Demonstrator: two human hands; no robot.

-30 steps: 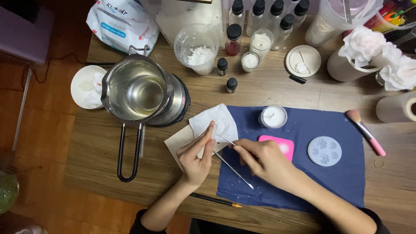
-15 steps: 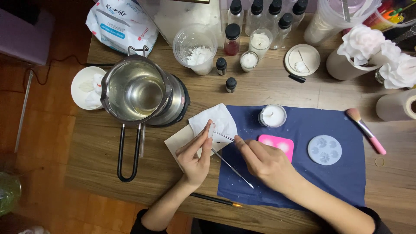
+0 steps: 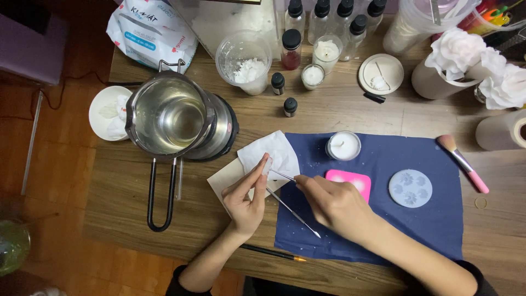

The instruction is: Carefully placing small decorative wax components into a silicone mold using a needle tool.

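Wooden worktop [image 3: 339,112] carries a navy cloth [image 3: 383,230]. Nearest, at six o'clock, one pencil [image 3: 271,252] lies beside the left hand [image 3: 247,197], whose fingertips pinch a small clear piece [image 3: 267,164] over white tissue [image 3: 271,153]. At three o'clock of it, the right hand [image 3: 334,204] grips a thin metal tool [image 3: 282,175]; a second metal pick [image 3: 293,212] lies between them. A slip could, I judge, chip the piece or drop it. Beyond: one pink mould [image 3: 350,180], one round mould [image 3: 410,188], one candle tin [image 3: 343,146], one pot [image 3: 170,118] at eleven o'clock.
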